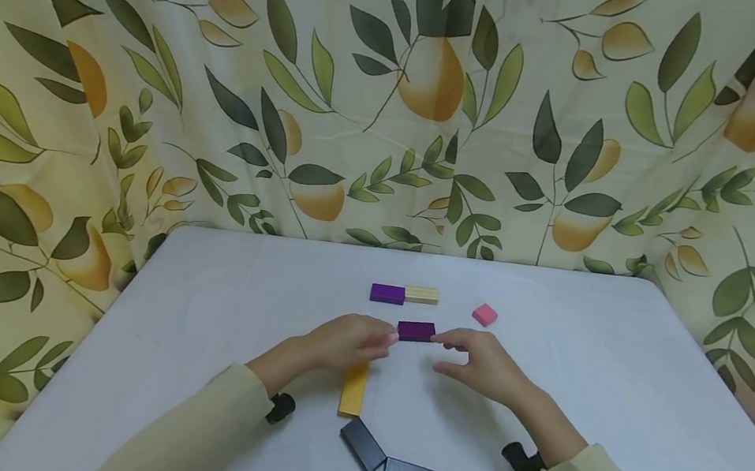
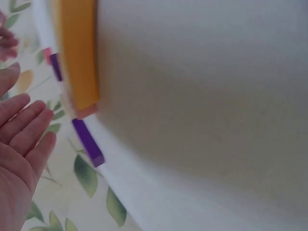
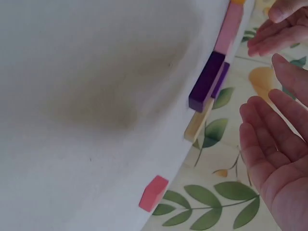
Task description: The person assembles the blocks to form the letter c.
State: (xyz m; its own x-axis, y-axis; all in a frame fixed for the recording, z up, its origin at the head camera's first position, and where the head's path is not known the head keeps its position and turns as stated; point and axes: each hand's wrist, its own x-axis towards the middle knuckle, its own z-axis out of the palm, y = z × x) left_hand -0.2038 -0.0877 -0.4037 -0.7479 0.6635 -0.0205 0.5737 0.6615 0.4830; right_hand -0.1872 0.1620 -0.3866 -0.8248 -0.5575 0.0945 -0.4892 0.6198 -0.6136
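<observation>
In the head view a dark purple block (image 1: 416, 331) lies between the two hands. My left hand (image 1: 352, 340) is at its left end, fingers extended and close together. At its right end are the fingertips of my right hand (image 1: 485, 365), the thumb held apart below. Both palms show in the wrist views, the left hand (image 2: 21, 154) and the right hand (image 3: 279, 154) with fingers loosely extended. A pink block (image 3: 228, 29) adjoins the purple block's left end in the right wrist view; the left hand hides it from the head view. Beneath that hand runs a yellow-orange block (image 1: 353, 390).
Two dark grey blocks (image 1: 362, 446) continue from the yellow-orange block toward the front edge, set at an angle with corners meeting. Behind the hands, another purple block (image 1: 387, 294) adjoins a pale wooden block (image 1: 421, 295). A small coral-pink block (image 1: 485, 315) lies right. A leaf-patterned curtain (image 1: 375, 148) hangs behind the table.
</observation>
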